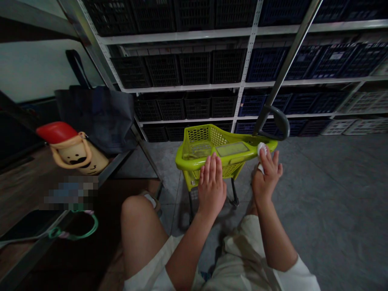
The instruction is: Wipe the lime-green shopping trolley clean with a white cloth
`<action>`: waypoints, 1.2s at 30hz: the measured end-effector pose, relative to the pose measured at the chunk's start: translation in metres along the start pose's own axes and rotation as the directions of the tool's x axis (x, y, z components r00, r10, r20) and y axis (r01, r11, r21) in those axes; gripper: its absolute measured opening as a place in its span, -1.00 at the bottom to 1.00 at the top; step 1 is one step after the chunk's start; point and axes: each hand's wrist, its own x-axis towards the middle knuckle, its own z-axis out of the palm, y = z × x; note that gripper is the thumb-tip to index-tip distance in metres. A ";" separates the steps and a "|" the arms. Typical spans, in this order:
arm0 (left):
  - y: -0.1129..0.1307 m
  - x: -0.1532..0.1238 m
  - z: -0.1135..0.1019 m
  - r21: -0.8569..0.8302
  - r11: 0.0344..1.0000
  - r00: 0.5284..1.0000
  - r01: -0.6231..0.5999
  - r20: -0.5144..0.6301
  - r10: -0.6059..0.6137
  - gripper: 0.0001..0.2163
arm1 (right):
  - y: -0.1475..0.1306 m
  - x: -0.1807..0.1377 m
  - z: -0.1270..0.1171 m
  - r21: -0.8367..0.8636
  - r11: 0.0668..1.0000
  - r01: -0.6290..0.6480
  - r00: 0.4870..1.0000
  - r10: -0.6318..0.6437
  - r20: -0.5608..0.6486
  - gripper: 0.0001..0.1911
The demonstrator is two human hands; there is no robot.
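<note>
A lime-green plastic shopping cart stands on the floor in front of my knees, with a grey handle loop on its right end. Flat on the near rim lies my left hand, fingers stretched out together and nothing in it. My right hand presses a crumpled white tissue against the cart's right end below the handle. Part of the tissue shows under the palm, and some of it is hidden by the fingers.
Shelves of dark plastic crates line the back. A metal pole slants above the handle. To the left, a table bears a red-capped bottle, a dark bag and a phone with a green-looped strap.
</note>
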 end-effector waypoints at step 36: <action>0.000 0.000 -0.002 0.005 1.000 1.000 0.000 0.003 0.000 -0.27 | 0.001 -0.002 0.003 0.024 0.999 0.047 0.999 -0.046 -0.013 -0.32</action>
